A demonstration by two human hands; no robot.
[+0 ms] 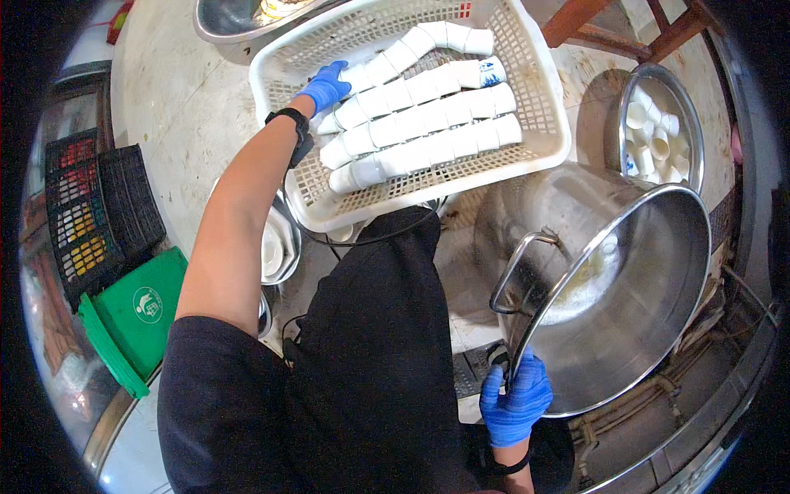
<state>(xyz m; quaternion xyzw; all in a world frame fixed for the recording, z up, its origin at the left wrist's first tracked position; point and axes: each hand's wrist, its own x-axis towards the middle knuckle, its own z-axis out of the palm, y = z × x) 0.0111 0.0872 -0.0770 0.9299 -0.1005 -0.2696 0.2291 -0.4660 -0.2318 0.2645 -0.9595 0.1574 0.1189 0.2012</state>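
Note:
My left hand (327, 85), in a blue glove, is closed at the left end of the farthest row of white cups (403, 58) in a white plastic basket (539, 136). Its fingertips are partly hidden against the end cup. Several rows of nested cups lie side by side there, one ending in a blue-patterned cup (491, 72). Down at the right, my right hand (517, 402), gloved in blue too, grips the near rim of a large steel pot (527, 222). The pot is tipped with its mouth toward the right, and foamy liquid (586, 288) shows inside.
A steel basin (699, 136) of loose white cups stands behind the pot, near a wooden stool (609, 37). Another metal basin (222, 20) sits at the far edge. On the left are black crates (123, 198) and a green lid (148, 305). White bowls (276, 247) stand beside my leg.

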